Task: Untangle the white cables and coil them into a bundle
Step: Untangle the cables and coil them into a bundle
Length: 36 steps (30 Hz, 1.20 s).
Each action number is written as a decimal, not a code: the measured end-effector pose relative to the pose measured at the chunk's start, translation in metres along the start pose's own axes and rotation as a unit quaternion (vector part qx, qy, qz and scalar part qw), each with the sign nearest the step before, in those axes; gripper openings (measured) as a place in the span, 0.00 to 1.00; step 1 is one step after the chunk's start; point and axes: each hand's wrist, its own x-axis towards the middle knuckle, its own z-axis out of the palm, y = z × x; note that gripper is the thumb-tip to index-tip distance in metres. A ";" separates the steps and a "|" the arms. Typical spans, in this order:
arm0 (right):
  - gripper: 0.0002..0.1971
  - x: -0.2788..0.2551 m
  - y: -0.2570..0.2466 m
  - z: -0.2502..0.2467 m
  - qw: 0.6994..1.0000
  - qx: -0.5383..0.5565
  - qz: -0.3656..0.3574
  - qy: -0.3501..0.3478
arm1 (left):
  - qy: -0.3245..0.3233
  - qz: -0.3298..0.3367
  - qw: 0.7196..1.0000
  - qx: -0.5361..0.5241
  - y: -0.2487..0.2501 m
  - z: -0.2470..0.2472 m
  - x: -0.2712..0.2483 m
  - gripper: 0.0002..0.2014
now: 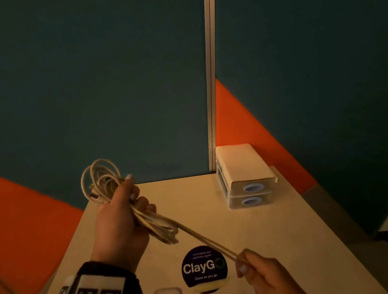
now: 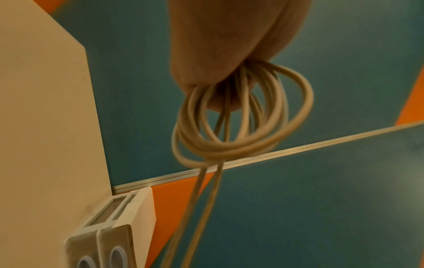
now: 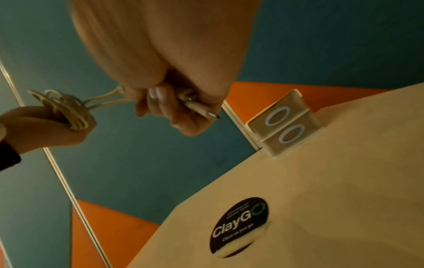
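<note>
Above a smooth beige table [image 1: 264, 237], the left hand [image 1: 121, 223] gripped looped thin white round cables [image 1: 108, 185]. Two taut strands ran to the right hand [image 1: 262, 272], its fingers curled around their plug ends.

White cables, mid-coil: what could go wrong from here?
1. The left hand grips the coil only at its middle, with loops sticking out both sides. A hard pull could drag loops out.
2. Two strands run taut to the right hand, which pinches them near the plug ends. A slip there would probably drop them on the table.
3. Wound together, the strands may cross and tangle again.
</note>
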 end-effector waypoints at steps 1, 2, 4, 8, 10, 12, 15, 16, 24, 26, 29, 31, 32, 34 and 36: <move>0.11 -0.003 0.002 -0.003 1.000 -0.027 -0.004 -0.009 | 0.004 -0.001 1.000 0.009 0.000 -0.002 0.000 0.06; 0.12 -0.004 0.001 -0.007 0.998 -0.053 -0.009 -0.015 | 0.009 0.001 1.000 0.027 0.000 -0.004 0.000 0.05; 0.09 -0.006 -0.006 -0.016 0.991 -0.121 -0.034 -0.043 | 0.015 0.032 0.993 0.114 -0.002 -0.008 0.002 0.04; 0.10 0.003 -0.047 -0.037 0.932 -0.303 -0.141 -0.139 | -0.096 0.167 0.869 0.455 -0.012 -0.013 0.004 0.22; 0.05 0.012 -0.073 -0.043 0.907 -0.348 -0.207 -0.115 | -0.175 0.148 0.810 0.540 -0.020 -0.012 -0.006 0.33; 0.06 0.024 -0.092 -0.044 0.886 -0.376 -0.260 -0.071 | -0.264 0.132 0.768 0.568 -0.031 -0.011 -0.016 0.44; 0.05 0.039 -0.102 -0.043 0.889 -0.361 -0.279 -0.039 | -0.354 0.078 0.779 0.511 -0.039 -0.009 -0.024 0.48; 0.04 0.042 -0.104 -0.040 0.891 -0.355 -0.279 -0.037 | -0.364 0.044 0.797 0.480 -0.040 -0.008 -0.023 0.44; 0.04 0.030 -0.108 -0.034 0.863 -0.408 -0.290 -0.072 | -0.306 0.020 0.663 0.683 -0.050 -0.013 -0.012 0.12; 0.05 0.031 -0.107 -0.038 0.830 -0.452 -0.324 -0.050 | -0.355 0.029 0.592 0.723 -0.049 -0.010 -0.018 0.09; 0.04 0.040 -0.099 -0.049 0.830 -0.428 -0.356 -0.031 | -0.479 -0.006 0.580 0.659 -0.043 -0.007 -0.027 0.12; 0.08 0.045 -0.089 -0.055 0.881 -0.320 -0.343 -0.057 | -0.529 -0.037 0.624 0.574 -0.036 -0.005 -0.032 0.10; 0.09 0.045 -0.085 -0.056 0.916 -0.235 -0.315 -0.085 | -0.525 -0.066 0.657 0.536 -0.034 -0.005 -0.034 0.09; 0.07 0.044 -0.078 -0.056 0.962 -0.070 -0.231 -0.126 | -0.534 -0.093 0.696 0.471 -0.029 -0.005 -0.038 0.09; 0.07 0.042 -0.074 -0.054 0.978 0.044 -0.172 -0.113 | -0.505 0.005 0.724 0.471 -0.023 -0.004 -0.042 0.10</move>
